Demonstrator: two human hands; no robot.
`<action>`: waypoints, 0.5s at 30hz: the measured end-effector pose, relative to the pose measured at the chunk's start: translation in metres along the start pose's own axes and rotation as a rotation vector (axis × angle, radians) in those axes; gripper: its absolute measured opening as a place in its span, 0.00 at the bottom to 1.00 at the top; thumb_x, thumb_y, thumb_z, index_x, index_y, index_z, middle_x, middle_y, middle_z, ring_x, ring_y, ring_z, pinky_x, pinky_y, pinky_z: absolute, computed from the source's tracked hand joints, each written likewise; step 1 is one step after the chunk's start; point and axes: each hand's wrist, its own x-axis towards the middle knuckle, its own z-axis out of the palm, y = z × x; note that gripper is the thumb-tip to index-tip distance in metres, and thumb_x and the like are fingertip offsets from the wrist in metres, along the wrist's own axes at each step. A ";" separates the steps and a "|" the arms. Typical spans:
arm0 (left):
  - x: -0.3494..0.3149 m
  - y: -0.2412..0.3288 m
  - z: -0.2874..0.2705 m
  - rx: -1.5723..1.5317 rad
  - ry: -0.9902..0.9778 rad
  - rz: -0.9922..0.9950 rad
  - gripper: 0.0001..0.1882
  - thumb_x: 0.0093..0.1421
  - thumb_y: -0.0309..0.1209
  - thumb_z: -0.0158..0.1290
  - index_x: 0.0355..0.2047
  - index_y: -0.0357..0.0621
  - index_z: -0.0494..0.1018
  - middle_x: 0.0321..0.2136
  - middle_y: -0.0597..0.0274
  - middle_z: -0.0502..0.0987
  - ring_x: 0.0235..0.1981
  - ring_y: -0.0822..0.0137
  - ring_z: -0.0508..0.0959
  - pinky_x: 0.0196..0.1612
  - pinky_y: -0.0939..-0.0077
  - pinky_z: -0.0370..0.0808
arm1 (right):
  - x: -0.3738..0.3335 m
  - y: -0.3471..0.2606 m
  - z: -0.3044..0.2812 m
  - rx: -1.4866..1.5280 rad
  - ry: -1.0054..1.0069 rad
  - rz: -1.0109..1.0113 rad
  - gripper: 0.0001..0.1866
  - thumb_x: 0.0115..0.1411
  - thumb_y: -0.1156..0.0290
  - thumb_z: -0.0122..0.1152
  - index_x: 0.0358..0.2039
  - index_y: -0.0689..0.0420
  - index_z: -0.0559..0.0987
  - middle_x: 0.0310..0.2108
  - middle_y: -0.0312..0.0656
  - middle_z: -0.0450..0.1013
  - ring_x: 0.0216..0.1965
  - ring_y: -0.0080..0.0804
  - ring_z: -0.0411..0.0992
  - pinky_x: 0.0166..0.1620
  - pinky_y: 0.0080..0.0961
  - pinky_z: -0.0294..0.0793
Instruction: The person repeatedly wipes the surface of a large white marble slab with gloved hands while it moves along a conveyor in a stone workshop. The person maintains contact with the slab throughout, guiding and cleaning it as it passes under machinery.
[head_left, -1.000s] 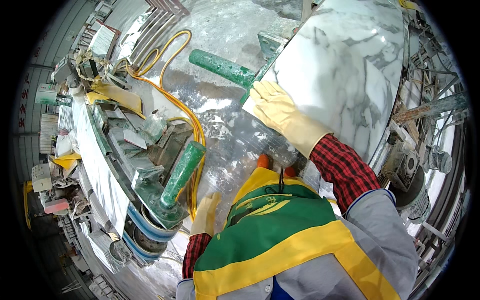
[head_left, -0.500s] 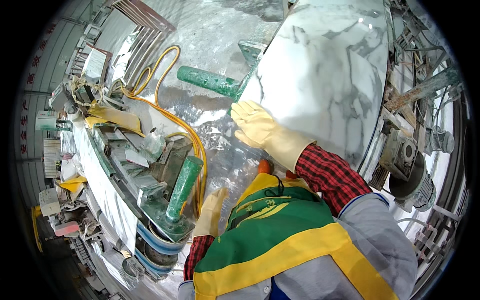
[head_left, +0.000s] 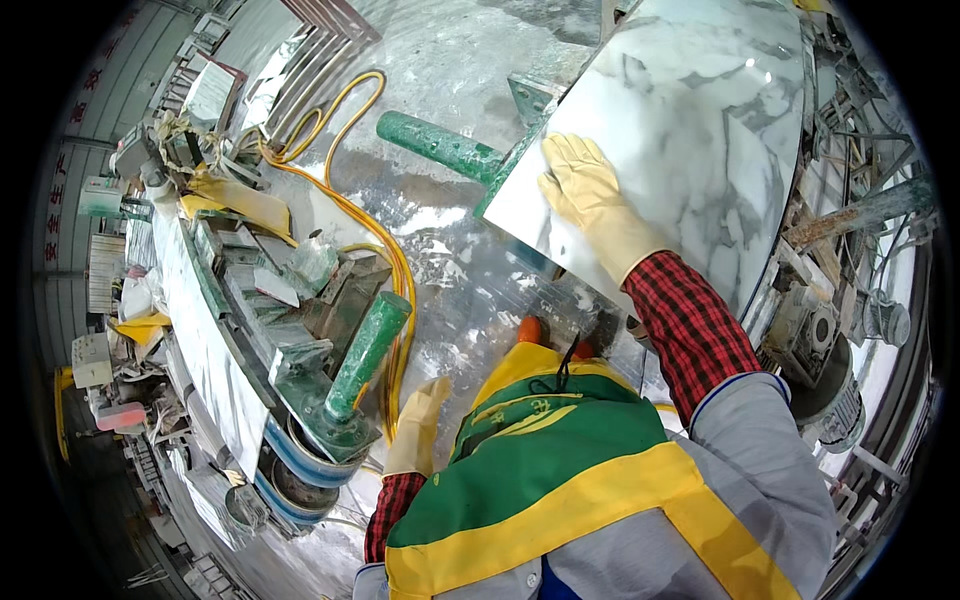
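Under the right palm, marble slab (head_left: 700, 130): white with grey veins, glossy, spreading beyond the fingertips and off to the right of the grip.
Right hand (head_left: 590, 200): gloved in cream, laid flat near the slab's left edge; fingers straight and close together, thumb a little apart, closed around nothing.
Checked sleeve (head_left: 690, 330): red and black, running from the right wrist back toward the body.
Left hand (head_left: 418, 430): well apart from the right, lower and to its left, in a matching glove; fingers extended and loose, with nothing seen in them; palm hidden.
Apron (head_left: 550, 440): green with yellow edging, between both forearms.
Orange shoe tip (head_left: 530, 328): below the right hand, past the apron's edge.
Green bar (head_left: 440, 142): left of the right hand, sticking out from beside the slab's edge.
Green post (head_left: 370, 355): just beside the left hand, up and to its left, tilted in view.
Yellow hoses (head_left: 350, 210): looping over the floor (head_left: 470, 60) between the left hand and the green bar.
Pale stone strip (head_left: 215, 340): farther left of the left hand, beyond the post.
Grey motor (head_left: 805, 325): right of the checked sleeve, past the slab.
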 end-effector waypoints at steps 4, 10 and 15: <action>-0.048 0.056 0.006 0.242 -0.058 0.015 0.36 0.73 0.60 0.55 0.60 0.39 0.82 0.56 0.45 0.86 0.58 0.47 0.83 0.63 0.57 0.76 | 0.005 -0.054 -0.021 0.048 -0.346 -0.022 0.33 0.73 0.53 0.60 0.71 0.59 0.75 0.74 0.53 0.70 0.76 0.52 0.65 0.80 0.45 0.59; -0.033 0.038 -0.014 0.442 -0.136 0.259 0.30 0.70 0.49 0.57 0.64 0.41 0.78 0.59 0.44 0.84 0.61 0.46 0.82 0.64 0.56 0.76 | -0.036 -0.092 0.006 0.132 -0.307 -0.235 0.38 0.76 0.51 0.55 0.78 0.60 0.68 0.82 0.54 0.62 0.83 0.48 0.57 0.86 0.43 0.49; 0.006 0.042 -0.023 0.616 -0.219 0.437 0.30 0.68 0.40 0.59 0.68 0.42 0.74 0.61 0.44 0.82 0.62 0.45 0.81 0.65 0.56 0.76 | -0.065 -0.074 -0.025 0.163 -0.230 -0.127 0.34 0.74 0.55 0.57 0.73 0.63 0.74 0.77 0.58 0.68 0.79 0.52 0.65 0.84 0.46 0.55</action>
